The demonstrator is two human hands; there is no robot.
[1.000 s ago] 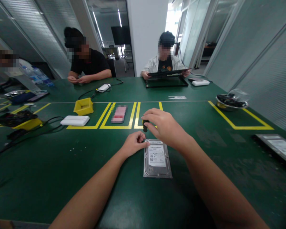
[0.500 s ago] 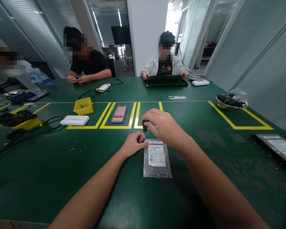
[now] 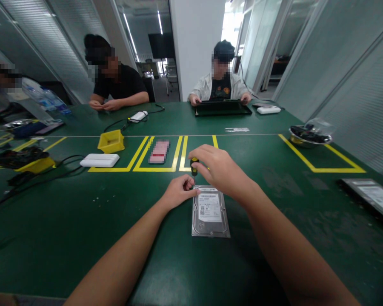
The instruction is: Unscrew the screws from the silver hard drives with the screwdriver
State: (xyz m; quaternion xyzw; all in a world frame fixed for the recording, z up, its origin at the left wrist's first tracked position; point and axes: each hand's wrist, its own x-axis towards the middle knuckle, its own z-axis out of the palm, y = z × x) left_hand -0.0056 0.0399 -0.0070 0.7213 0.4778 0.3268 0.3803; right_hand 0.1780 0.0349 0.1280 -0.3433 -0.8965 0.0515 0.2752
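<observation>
Hard drive (image 3: 210, 211): lies flat on the green table (image 3: 67, 229), label up, straight in front of the person, between the two forearms.
Screwdriver (image 3: 194, 166): small, black handle with a yellow band, standing upright over the far left corner of the hard drive; its tip is hidden behind the fingers.
Right hand (image 3: 221, 170): fingertips pinched round the top of the screwdriver handle, holding it from above.
Left hand (image 3: 178, 192): curled loosely at the drive's far left corner, thumb and forefinger closed round the screwdriver's lower shaft, resting against the drive's edge.
Yellow floor-style tape (image 3: 140, 158): marks boxes on the table just beyond the hands.
Yellow tray (image 3: 111, 141): to the left beyond the tape, with a white flat case (image 3: 99, 160) near it.
Metal bowl (image 3: 310, 136): far right, holding dark parts.
Second drive (image 3: 370, 197): at the right edge, well apart.
Others: two people sit at the far side, one with hands on a black flat panel (image 3: 223, 107).
</observation>
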